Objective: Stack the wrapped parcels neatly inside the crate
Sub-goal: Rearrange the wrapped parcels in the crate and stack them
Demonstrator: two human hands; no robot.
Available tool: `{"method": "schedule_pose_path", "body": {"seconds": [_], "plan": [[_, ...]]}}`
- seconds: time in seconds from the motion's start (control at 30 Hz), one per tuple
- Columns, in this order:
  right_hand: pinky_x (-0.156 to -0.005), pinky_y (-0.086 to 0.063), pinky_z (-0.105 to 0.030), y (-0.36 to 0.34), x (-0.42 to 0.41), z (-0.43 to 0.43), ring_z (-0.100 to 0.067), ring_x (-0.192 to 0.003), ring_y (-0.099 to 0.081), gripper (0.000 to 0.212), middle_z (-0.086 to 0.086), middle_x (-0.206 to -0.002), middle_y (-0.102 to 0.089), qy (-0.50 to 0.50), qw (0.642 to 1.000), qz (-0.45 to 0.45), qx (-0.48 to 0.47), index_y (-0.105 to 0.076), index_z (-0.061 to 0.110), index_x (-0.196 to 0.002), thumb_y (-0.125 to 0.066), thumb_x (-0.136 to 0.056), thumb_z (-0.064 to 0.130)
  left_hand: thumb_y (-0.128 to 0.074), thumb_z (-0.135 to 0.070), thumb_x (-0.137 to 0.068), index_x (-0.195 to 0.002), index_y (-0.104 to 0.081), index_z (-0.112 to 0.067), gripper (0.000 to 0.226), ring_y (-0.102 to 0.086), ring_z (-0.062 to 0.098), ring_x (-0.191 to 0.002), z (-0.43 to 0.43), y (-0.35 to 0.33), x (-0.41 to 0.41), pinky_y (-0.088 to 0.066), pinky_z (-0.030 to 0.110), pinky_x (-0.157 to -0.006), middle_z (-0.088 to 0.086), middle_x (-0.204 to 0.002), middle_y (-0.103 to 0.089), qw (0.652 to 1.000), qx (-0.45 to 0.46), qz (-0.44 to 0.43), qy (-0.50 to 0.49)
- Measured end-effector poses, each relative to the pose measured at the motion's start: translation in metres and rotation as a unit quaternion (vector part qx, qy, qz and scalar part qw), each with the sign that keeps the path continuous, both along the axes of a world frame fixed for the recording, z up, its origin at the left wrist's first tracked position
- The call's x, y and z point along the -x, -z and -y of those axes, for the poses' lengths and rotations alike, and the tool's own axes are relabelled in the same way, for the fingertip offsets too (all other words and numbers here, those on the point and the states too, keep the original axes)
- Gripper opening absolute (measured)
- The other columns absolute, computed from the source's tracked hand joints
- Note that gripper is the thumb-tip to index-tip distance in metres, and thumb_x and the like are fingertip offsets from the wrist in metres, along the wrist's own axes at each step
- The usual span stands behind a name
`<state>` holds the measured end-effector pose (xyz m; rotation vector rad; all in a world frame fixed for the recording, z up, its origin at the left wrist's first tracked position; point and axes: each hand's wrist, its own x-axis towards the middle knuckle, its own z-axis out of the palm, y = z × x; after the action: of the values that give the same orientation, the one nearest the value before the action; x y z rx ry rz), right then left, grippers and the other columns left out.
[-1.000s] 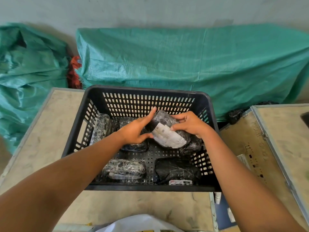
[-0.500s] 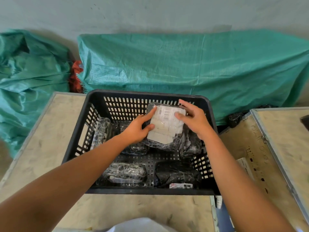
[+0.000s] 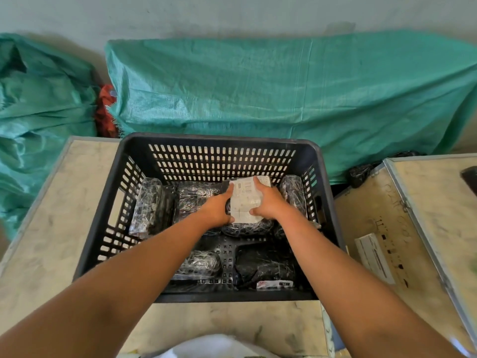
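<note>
Seating white-labelled bubble-wrapped parcel [image 3: 245, 202] in black slotted plastic crate [image 3: 219, 143]'s back row; both hands' grip, left hand [image 3: 215, 209] and right hand [image 3: 267, 202], clamps its sides, squaring it.

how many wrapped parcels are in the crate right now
6 visible: one upright by the left wall, one at back centre, the labelled one between both hands, one by the right wall, two at the front. Arms may hide more.

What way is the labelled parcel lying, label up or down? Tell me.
Label up. The labelled parcel shows its white printed label facing the camera, held between the left hand and right hand inside the black crate.
</note>
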<state>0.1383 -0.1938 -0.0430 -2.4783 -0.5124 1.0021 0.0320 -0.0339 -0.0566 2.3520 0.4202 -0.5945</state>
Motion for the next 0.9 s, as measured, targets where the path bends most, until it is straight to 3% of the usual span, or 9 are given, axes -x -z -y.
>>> {"method": "schedule_pose_path", "body": {"seconds": [0.07,0.13,0.23,0.33,0.4,0.47,0.67,0.83,0.9], "plan": [[-0.112,-0.043,-0.039,0.004,0.001,-0.003,-0.038,-0.137,-0.048,0.12,-0.022,-0.163,-0.017,-0.015,0.999,0.013,0.035,0.002,0.04,-0.162,-0.084,-0.083,0.015,-0.078,-0.026,-0.086,-0.16,0.009,-0.031,0.114,-0.062,0.024,-0.1,0.004,0.009,0.0,-0.055,0.037,-0.091,0.017,-0.125,-0.065,0.999,-0.039,0.009,-0.006],[-0.117,-0.038,-0.04,0.008,0.004,-0.005,-0.038,-0.141,-0.045,0.119,-0.024,-0.166,-0.004,-0.013,0.998,0.021,0.058,0.006,0.04,-0.162,-0.081,-0.085,0.013,-0.075,-0.034,-0.088,-0.16,0.009,-0.034,0.111,-0.046,0.035,-0.13,0.01,0.017,0.002,-0.045,0.047,-0.107,0.022,-0.136,-0.054,0.997,-0.074,0.006,0.004],[-0.12,-0.036,-0.042,0.021,0.013,-0.005,-0.041,-0.148,-0.035,0.112,-0.025,-0.166,0.022,-0.014,0.995,0.03,0.092,0.006,0.032,-0.162,-0.075,-0.089,0.006,-0.07,-0.042,-0.09,-0.16,0.003,-0.037,0.102,-0.013,0.042,-0.147,0.02,0.024,0.005,-0.029,0.057,-0.118,0.027,-0.157,-0.021,0.987,-0.155,-0.019,0.029],[-0.125,-0.022,-0.046,0.031,0.022,-0.005,-0.047,-0.155,-0.01,0.091,-0.026,-0.16,0.036,-0.037,0.99,0.041,0.128,-0.002,0.022,-0.164,-0.062,-0.098,0.005,-0.061,-0.053,-0.092,-0.158,-0.01,-0.043,0.084,0.001,0.046,-0.152,0.018,0.028,0.005,-0.016,0.063,-0.119,0.026,-0.164,0.009,0.976,-0.211,-0.035,0.045],[-0.125,-0.022,-0.047,0.027,0.023,-0.005,-0.048,-0.156,-0.007,0.086,-0.027,-0.162,0.033,-0.046,0.988,0.044,0.143,-0.009,0.019,-0.164,-0.062,-0.098,0.006,-0.058,-0.058,-0.092,-0.157,-0.012,-0.046,0.08,-0.002,0.044,-0.152,0.012,0.03,0.006,-0.015,0.063,-0.119,0.024,-0.166,0.009,0.977,-0.206,-0.043,0.045],[-0.121,-0.032,-0.046,0.01,0.023,-0.006,-0.046,-0.152,-0.025,0.081,-0.025,-0.167,0.021,-0.053,0.987,0.052,0.139,-0.022,0.017,-0.162,-0.069,-0.096,0.015,-0.055,-0.06,-0.092,-0.157,-0.01,-0.047,0.08,-0.003,0.044,-0.152,0.011,0.031,0.007,-0.016,0.062,-0.119,0.023,-0.166,0.008,0.975,-0.213,-0.044,0.051],[-0.112,-0.043,-0.054,-0.058,0.018,0.006,-0.035,-0.143,-0.045,0.051,-0.01,-0.159,-0.044,-0.019,0.968,0.251,0.017,-0.056,0.024,-0.144,-0.069,-0.095,0.035,-0.047,-0.065,-0.094,-0.157,-0.001,-0.048,0.08,0.001,0.043,-0.153,0.01,0.037,0.016,-0.013,0.064,-0.119,0.021,-0.167,0.013,0.973,-0.221,-0.029,0.055],[-0.113,-0.038,-0.059,-0.064,0.019,0.033,-0.045,-0.143,-0.033,0.078,-0.025,-0.16,-0.03,0.023,0.963,0.223,0.148,-0.036,0.016,-0.153,-0.072,-0.09,0.043,-0.045,-0.065,-0.095,-0.158,0.0,-0.047,0.08,0.001,0.043,-0.153,0.008,0.037,0.019,-0.012,0.064,-0.119,0.02,-0.167,0.017,0.975,-0.212,-0.026,0.056],[-0.115,-0.034,-0.055,-0.057,0.024,0.038,-0.046,-0.144,-0.03,0.094,-0.028,-0.161,-0.023,0.01,0.968,0.21,0.137,-0.022,0.012,-0.159,-0.076,-0.088,0.041,-0.044,-0.065,-0.095,-0.158,0.0,-0.047,0.079,0.002,0.043,-0.154,0.009,0.038,0.02,-0.011,0.064,-0.119,0.019,-0.166,0.019,0.976,-0.209,-0.029,0.056]]}}
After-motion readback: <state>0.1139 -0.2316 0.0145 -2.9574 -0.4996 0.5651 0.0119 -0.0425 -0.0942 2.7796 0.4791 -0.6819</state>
